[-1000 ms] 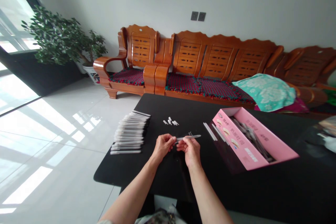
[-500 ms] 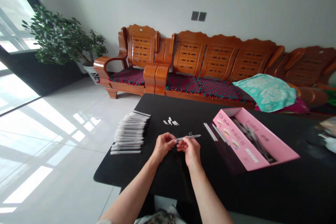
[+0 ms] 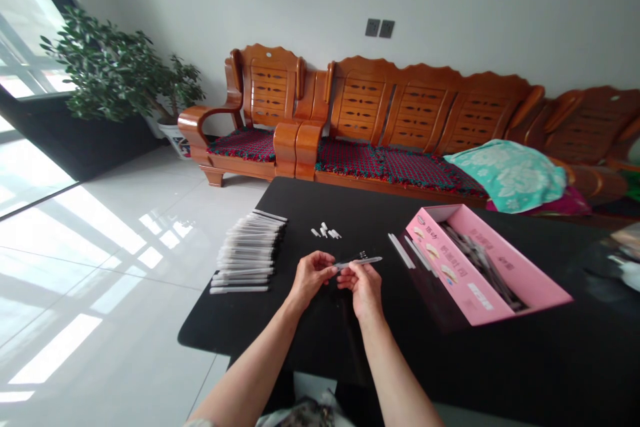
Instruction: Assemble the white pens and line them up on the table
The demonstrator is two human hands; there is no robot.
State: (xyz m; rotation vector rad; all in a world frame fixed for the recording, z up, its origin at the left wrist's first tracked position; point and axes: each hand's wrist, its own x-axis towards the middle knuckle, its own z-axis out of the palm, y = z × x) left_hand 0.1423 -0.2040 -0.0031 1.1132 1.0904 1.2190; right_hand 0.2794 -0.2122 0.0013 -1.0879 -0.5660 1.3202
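Over the middle of the black table, my right hand (image 3: 366,285) is closed on a slim translucent pen barrel (image 3: 371,260), its pointed end to the right. My left hand (image 3: 314,273) pinches the barrel's left end; whether a smaller part sits between those fingertips is hidden. Just beyond the fingers lie a few tiny dark pieces (image 3: 363,254). Further back rests a small group of short white caps (image 3: 324,231). A long row of whitish pens (image 3: 249,250) with dark ends lies side by side on the left.
A pink open box (image 3: 463,280) holding many dark slender sticks stands on the right. Several white tubes (image 3: 401,251) lie beside it. The black table (image 3: 310,333) fills the front, with a wooden sofa (image 3: 360,107) behind it and a clear plastic bag at the far right.
Both hands keep the same hold on the pen barrel, with barely any movement. The view has shifted very slightly.
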